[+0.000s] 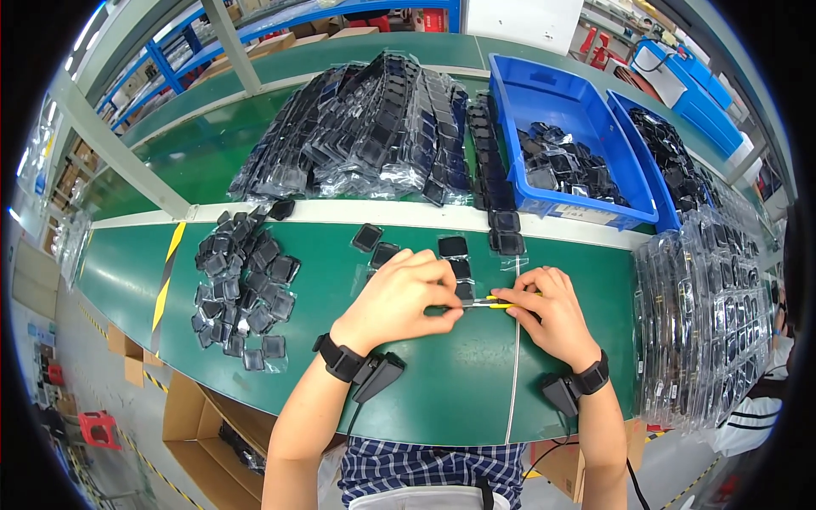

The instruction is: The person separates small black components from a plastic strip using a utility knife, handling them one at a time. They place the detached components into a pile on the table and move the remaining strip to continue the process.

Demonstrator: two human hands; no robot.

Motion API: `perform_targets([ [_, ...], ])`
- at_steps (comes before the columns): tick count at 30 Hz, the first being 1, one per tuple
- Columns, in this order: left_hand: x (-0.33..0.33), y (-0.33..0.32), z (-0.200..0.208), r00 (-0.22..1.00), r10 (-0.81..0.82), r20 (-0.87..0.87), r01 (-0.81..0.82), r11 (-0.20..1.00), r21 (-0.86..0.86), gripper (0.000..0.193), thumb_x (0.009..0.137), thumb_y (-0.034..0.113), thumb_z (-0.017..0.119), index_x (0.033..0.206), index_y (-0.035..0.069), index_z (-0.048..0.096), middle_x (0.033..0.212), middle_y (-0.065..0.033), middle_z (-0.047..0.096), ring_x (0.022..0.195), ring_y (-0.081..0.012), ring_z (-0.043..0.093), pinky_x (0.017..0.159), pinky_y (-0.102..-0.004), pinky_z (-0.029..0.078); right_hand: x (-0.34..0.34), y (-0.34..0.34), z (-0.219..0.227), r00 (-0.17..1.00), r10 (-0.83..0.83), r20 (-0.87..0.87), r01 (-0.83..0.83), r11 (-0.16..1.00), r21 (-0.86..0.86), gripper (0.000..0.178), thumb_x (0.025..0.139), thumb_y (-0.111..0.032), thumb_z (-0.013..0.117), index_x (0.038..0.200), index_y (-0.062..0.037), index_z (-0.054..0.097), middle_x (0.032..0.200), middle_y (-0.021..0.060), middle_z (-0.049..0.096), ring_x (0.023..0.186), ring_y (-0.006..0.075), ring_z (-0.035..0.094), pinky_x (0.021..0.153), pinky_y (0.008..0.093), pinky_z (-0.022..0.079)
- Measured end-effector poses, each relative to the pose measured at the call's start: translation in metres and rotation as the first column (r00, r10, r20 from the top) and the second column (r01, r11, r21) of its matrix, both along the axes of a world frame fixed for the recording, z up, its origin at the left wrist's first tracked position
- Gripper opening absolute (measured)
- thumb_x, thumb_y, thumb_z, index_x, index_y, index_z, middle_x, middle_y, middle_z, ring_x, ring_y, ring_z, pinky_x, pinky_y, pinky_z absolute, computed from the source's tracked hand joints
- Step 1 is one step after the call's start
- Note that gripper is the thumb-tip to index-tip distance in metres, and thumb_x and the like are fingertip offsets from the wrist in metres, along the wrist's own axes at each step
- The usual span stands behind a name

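In my right hand (pixel 548 313) is a pair of yellow-handled scissors (pixel 486 303), its metal blades pointing left. My left hand (pixel 403 297) is closed in a pinch at the blade tips, at the near end of a short strip of dark square pieces in clear film (pixel 454 247). The fingers partly hide that end, so whether the blades are around the film I cannot tell. Beyond my left hand lie loose dark squares (pixel 367 237), one partly covered by it. A loose pile of film-wrapped dark squares (pixel 246 280) lies on the green table to the left.
A big heap of strips (pixel 365 127) lies beyond the white ledge, with a long strip (pixel 493 170) beside it. A blue bin (pixel 586 208) of dark squares stands far right, another blue bin (pixel 625 115) behind it. Stacked clear packs (pixel 688 323) line the right edge.
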State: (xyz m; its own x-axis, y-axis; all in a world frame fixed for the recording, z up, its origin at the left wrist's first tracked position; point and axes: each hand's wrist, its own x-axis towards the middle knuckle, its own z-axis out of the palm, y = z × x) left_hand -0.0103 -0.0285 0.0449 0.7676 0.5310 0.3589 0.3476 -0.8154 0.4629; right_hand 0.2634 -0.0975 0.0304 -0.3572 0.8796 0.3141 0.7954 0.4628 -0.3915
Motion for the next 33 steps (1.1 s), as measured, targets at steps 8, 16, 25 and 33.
perform_targets([
  [8, 0.002, 0.013, -0.026, 0.982, 0.184, 0.052, -0.181, 0.982, -0.060, 0.016, 0.084, 0.027, 0.083, 0.088, 0.013, 0.075, 0.093, 0.0014, 0.065, 0.091, -0.0199, 0.060, 0.086, -0.0339, 0.045, 0.000, -0.001, 0.000, 0.999, 0.036, -0.013, -0.037, 0.997, -0.063, 0.036, 0.082, -0.006, 0.079, 0.116, -0.0186, 0.079, 0.100, 0.0007, 0.059, 0.099, 0.0212, 0.057, 0.108, 0.0463, 0.039],
  [16, 0.005, 0.015, -0.022, 0.986, 0.165, -0.038, -0.167, 0.984, -0.056, 0.017, 0.085, 0.028, 0.082, 0.087, 0.014, 0.074, 0.093, 0.0012, 0.065, 0.093, -0.0202, 0.060, 0.088, -0.0354, 0.042, -0.005, 0.013, -0.012, 0.999, -0.027, -0.033, 0.025, 0.997, -0.076, 0.032, 0.086, -0.005, 0.076, 0.114, -0.0216, 0.080, 0.106, -0.0007, 0.059, 0.110, 0.0201, 0.059, 0.122, 0.0600, 0.021],
  [25, -0.003, 0.017, -0.022, 0.980, 0.197, -0.006, -0.197, 0.979, -0.051, 0.015, 0.085, 0.024, 0.081, 0.085, 0.012, 0.072, 0.091, 0.0003, 0.066, 0.091, -0.0219, 0.059, 0.086, -0.0366, 0.042, 0.034, 0.003, 0.005, 0.996, -0.074, -0.045, 0.063, 0.975, -0.214, 0.032, 0.090, -0.005, 0.072, 0.116, -0.0222, 0.078, 0.108, 0.0001, 0.058, 0.111, 0.0200, 0.058, 0.123, 0.0603, 0.016],
  [33, -0.027, 0.028, -0.008, 0.936, 0.350, 0.036, -0.352, 0.930, 0.111, 0.018, 0.078, 0.023, 0.085, 0.088, 0.011, 0.075, 0.093, -0.0003, 0.067, 0.089, -0.0228, 0.060, 0.085, -0.0376, 0.046, 0.020, -0.002, 0.001, 0.982, -0.191, -0.007, 0.190, 0.978, -0.089, 0.035, 0.089, -0.006, 0.073, 0.120, -0.0221, 0.077, 0.105, -0.0004, 0.057, 0.105, 0.0208, 0.058, 0.122, 0.0616, 0.018],
])
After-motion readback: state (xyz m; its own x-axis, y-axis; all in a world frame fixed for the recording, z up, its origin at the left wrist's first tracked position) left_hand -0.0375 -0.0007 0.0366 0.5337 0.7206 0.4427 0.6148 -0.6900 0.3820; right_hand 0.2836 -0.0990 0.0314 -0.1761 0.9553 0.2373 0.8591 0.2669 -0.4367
